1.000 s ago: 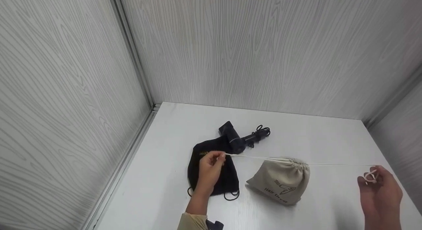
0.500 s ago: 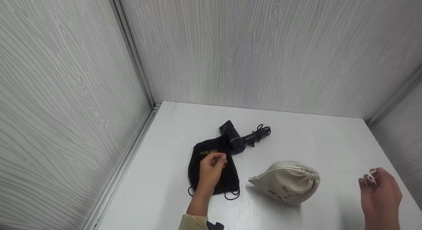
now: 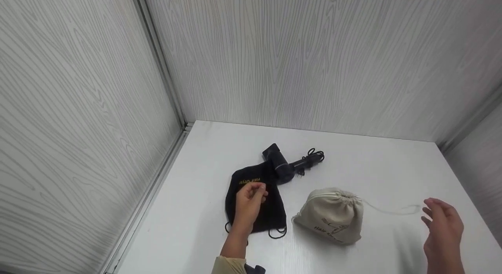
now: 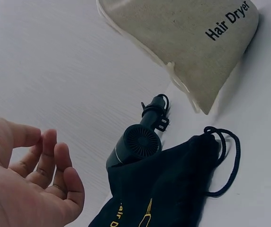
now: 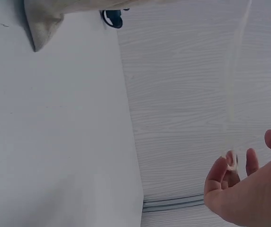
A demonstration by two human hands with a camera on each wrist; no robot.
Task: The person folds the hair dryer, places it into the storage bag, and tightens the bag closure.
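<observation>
Pale wood-grain panels (image 3: 294, 62) are enclosing a white tabletop (image 3: 176, 211) on the visible sides. Right of its middle, a beige drawstring bag (image 3: 333, 215) marked "Hair Dryer" is sitting with its neck gathered, and a cream cord (image 3: 386, 212) is trailing from it towards the right hand (image 3: 445, 227). That hand's fingers are hanging loose, thumb standing apart; cord and fingertips are blurring together in the right wrist view, so I cannot tell whether they are touching. Over a black bag (image 3: 274, 211), the left hand (image 3: 250, 199) is resting in the air, fingers loosely bent, thumb meeting forefinger, grasping nothing visible, and is covering part of the cloth. Behind, a black hair dryer (image 3: 282, 168) is lying against that bag's far edge. Beside the tan sleeve (image 3: 229, 265), a dark object (image 3: 259, 269) is showing only partly.
</observation>
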